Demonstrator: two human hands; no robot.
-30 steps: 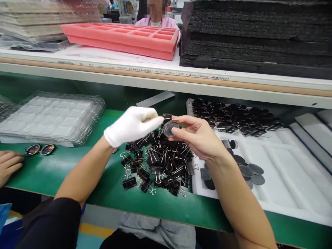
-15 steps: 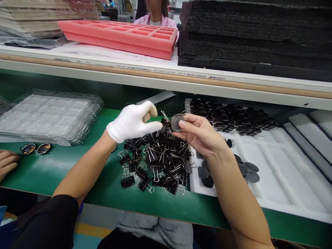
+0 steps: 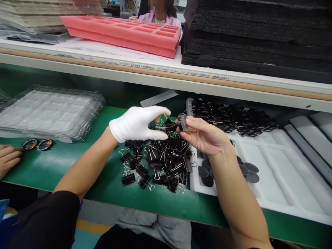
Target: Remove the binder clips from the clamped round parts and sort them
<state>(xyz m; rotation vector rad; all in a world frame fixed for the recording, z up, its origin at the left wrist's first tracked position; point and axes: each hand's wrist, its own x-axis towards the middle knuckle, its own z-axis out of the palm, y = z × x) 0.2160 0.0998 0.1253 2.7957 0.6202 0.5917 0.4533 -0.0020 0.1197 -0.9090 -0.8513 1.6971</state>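
Observation:
My right hand (image 3: 204, 135) is bare and pinches a round dark disc (image 3: 183, 122), seen tilted, by its edge. A black binder clip (image 3: 169, 125) sits directly against the disc's left side, its wire handles pointing left. Around those handles my left hand (image 3: 137, 123), in a white glove, curves with thumb and fingers apart. Whether the glove touches the clip cannot be made out. Below both hands lies a heap of black binder clips (image 3: 155, 162) on the green table (image 3: 109, 176).
At right, a white foam tray (image 3: 275, 169) holds loose dark discs (image 3: 250, 167) and rows of binder clips (image 3: 233, 116). Clear plastic trays (image 3: 52, 114) are stacked left. Another person's hand (image 3: 9, 159) rests near two round pieces (image 3: 44, 144). A shelf edge (image 3: 155, 74) crosses above.
My left hand has opened wider and shifted slightly right around the clip's handles. The disc in my right hand has turned more edge-on and moved slightly right.

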